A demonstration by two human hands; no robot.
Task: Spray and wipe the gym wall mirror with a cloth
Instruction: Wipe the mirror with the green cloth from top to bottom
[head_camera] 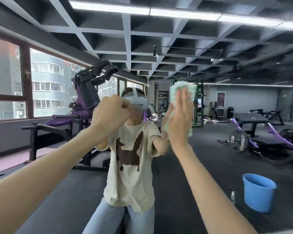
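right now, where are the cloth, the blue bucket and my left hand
cloth (175, 90), head view, upper part beside the fingertips
blue bucket (259, 198), head view, front wall
left hand (108, 114), head view, back of the fist

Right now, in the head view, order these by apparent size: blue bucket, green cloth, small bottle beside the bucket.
1-2. blue bucket and green cloth: alike, cannot rank; the right hand covers part of the cloth.
3. small bottle: plainly smallest.
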